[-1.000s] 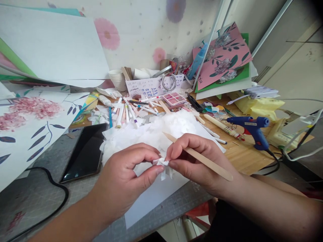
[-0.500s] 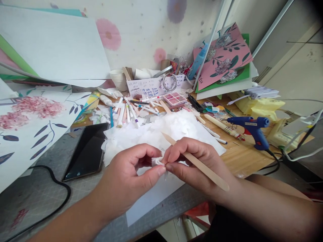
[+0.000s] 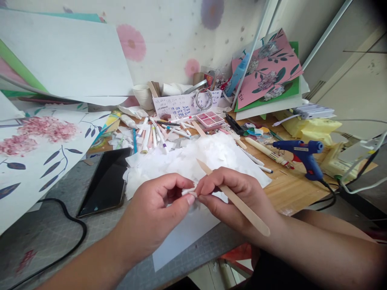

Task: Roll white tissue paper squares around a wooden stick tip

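Observation:
Between the fingertips of my left hand [image 3: 165, 209] is a small folded white paper piece [image 3: 188, 191], pinched by thumb and forefinger. My right hand [image 3: 234, 197] is closed too, its thumb and fingertips meeting the same piece at its right end. A flat wooden craft stick [image 3: 246, 211] lies across the right hand, held under the fingers, its pointed end toward the upper left. Just beyond both hands spreads a heap of white paper petals [image 3: 217, 150] on a white sheet [image 3: 175, 245]. Fingers hide part of the folded piece.
A black phone [image 3: 104, 183] lies left of the hands, near a black cable [image 3: 81, 231]. Several markers [image 3: 154, 135] and a pink palette [image 3: 210, 119] are behind the heap. On the right sits a blue glue gun [image 3: 302, 151]. Flower artwork [image 3: 57, 161] extends at far left.
The hands stay almost in place. My left thumb has shifted slightly up and left over the white piece, and the craft stick has tilted a little more steeply.

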A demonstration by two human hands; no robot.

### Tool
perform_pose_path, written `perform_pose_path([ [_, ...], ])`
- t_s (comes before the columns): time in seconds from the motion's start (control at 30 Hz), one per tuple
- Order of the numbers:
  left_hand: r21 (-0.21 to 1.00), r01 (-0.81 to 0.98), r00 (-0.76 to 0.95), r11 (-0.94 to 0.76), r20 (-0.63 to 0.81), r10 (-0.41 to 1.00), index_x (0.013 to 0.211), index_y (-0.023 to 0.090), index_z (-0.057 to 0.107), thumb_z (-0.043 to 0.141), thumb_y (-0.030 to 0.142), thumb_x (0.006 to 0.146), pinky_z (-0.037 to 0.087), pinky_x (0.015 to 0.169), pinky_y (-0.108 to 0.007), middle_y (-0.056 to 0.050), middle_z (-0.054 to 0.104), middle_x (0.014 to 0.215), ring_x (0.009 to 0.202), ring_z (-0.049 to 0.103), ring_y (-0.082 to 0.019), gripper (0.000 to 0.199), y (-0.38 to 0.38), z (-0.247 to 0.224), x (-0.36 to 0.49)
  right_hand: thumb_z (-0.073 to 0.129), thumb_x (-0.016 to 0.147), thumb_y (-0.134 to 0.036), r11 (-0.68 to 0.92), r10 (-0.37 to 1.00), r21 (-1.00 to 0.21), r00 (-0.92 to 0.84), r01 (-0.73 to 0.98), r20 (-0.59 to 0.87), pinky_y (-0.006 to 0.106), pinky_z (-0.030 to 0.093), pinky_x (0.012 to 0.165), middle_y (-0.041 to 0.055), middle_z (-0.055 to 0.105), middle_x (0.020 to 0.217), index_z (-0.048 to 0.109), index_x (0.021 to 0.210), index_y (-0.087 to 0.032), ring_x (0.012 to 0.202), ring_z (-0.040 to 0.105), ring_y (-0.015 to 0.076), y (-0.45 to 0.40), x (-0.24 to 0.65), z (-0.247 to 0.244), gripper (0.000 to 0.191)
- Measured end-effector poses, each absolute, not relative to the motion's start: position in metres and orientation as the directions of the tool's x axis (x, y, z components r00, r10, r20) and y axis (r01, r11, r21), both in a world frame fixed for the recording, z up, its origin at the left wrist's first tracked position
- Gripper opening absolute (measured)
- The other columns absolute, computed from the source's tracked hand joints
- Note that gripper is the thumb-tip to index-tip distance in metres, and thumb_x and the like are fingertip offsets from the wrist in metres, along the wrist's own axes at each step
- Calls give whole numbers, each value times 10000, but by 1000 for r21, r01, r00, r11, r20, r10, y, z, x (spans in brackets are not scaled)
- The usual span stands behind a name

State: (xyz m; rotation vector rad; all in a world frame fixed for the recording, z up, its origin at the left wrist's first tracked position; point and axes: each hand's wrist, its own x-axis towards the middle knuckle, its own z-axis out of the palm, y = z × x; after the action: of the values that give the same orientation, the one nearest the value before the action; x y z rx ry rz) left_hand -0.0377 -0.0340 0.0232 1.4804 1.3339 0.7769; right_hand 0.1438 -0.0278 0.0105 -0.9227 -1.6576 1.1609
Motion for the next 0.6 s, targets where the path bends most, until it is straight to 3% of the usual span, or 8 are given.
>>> perform_pose_path([
  [0.27,932,349,245,101,-195,950,746,216,562,587,380,802,372,534,-269,11,600,710,599,490,-151,175,-29,22,-43,652,738,-110,112,957,-992,-263,-54,123,209,413,548,-19,620,753,585,738,-216,654,546,106,-21,148,8,125],
  [0.37,893,450,284,-18,-123,951,679,222,491,567,307,794,397,580,-293,-12,627,780,658,530,-173,162,-24,24,-52,660,765,-101,63,969,-986,-227,-155,97,207,404,592,-32,608,795,611,757,-224,706,536,99,-17,154,5,133],
  [0.43,774,588,327,-234,37,944,648,222,437,553,203,771,413,640,-315,-15,626,801,709,552,-186,169,-21,27,-58,665,782,-92,46,974,-980,-210,-194,87,203,397,609,-38,600,803,624,764,-229,731,528,94,-15,158,4,144],
  [0.5,563,688,429,-458,193,882,647,219,396,511,101,752,406,675,-332,-24,615,835,748,555,-195,196,-20,29,-62,670,791,-87,29,976,-979,-208,-204,72,202,392,617,-41,595,801,626,763,-228,737,521,91,-14,160,4,150],
  [0.53,454,709,493,-539,227,840,647,216,391,484,61,745,402,692,-345,-30,602,845,765,548,-202,205,-20,30,-63,671,792,-86,21,975,-979,-212,-201,64,203,391,616,-42,594,800,626,761,-227,731,517,90,-15,161,4,151],
  [0.6,280,725,614,-629,152,775,656,205,428,465,9,712,396,726,-376,-34,576,835,792,532,-222,207,-21,30,-63,672,785,-82,5,974,-983,-220,-184,46,205,387,606,-42,596,794,623,755,-222,707,510,86,-16,162,6,152],
])
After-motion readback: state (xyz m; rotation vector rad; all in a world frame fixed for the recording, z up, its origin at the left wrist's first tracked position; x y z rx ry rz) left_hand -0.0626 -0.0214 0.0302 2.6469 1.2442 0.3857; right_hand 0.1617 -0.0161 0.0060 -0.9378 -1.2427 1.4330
